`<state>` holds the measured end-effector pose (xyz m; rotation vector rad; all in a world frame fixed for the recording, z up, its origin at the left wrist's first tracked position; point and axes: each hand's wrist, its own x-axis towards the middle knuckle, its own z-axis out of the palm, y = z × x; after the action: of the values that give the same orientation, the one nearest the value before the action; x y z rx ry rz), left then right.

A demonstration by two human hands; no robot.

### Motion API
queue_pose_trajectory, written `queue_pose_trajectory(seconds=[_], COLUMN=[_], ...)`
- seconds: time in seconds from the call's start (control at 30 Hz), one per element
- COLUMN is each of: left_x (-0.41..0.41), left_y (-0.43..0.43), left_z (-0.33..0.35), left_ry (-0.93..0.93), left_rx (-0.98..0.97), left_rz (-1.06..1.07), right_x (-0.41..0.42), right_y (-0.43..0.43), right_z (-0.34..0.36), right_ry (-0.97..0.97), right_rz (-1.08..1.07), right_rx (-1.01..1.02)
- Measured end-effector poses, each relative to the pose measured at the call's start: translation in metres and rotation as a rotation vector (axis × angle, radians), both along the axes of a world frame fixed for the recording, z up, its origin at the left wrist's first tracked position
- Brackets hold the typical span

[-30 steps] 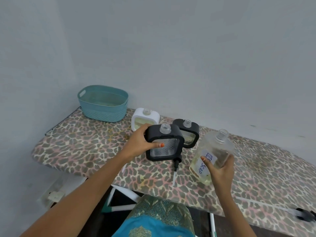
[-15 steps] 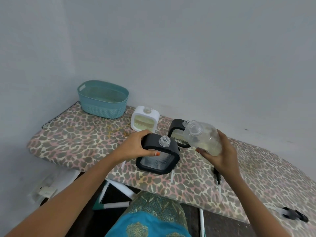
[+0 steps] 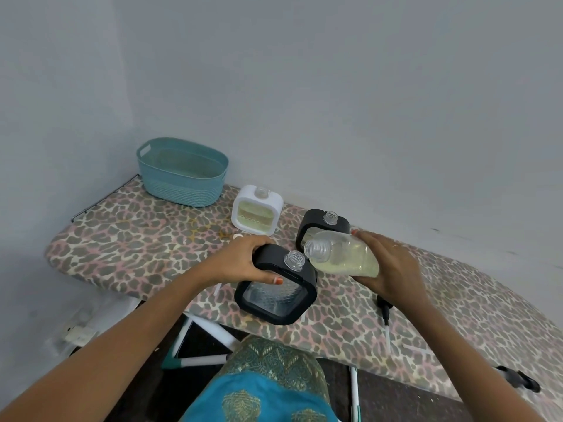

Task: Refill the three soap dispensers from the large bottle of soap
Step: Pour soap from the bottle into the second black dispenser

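Three soap dispensers stand uncapped on the leopard-print ironing board (image 3: 137, 248), and we have one of them in a grip. Our left hand (image 3: 243, 260) is wrapped over the top corner of the near black dispenser (image 3: 274, 296), thumb on its front face, and the dispenser leans toward us at the board's near edge. Our right hand (image 3: 393, 269) clasps the base of the large bottle (image 3: 344, 254), which is tipped almost flat. The bottle's open neck is just beside and slightly above the dispenser's open neck. The yellowish soap lies pooled along the bottle's lower side.

The bottle and our right hand cover the front of the far black dispenser (image 3: 316, 220), so we see only its top and neck. The white dispenser (image 3: 257, 213) stands just left of that one, near the wall (image 3: 335, 102), with pale soap showing through its window. A teal basket (image 3: 182, 193) sits at the far left end of the board, well apart from the dispensers.

A black pump head with a clear tube (image 3: 385, 312) lies on the board below our right wrist. Another black pump (image 3: 518, 380) lies at the near edge, far to the right. A thin white tube (image 3: 217, 289) shows beneath our left wrist.
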<state>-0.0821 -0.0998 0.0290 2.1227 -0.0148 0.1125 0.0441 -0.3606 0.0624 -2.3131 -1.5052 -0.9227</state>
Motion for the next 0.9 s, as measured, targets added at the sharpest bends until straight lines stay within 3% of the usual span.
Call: queue_pose_trajectory(seconds=[0.9], left_x=[0.000], left_y=[-0.014], left_z=[-0.003], left_ry=[0.014], left_rx=[-0.022], left_rz=[-0.002], right_x=[0.009], right_y=[0.001], right_z=[0.020], right_ry=[-0.192], right_rz=[0.008], right_rx=[-0.140])
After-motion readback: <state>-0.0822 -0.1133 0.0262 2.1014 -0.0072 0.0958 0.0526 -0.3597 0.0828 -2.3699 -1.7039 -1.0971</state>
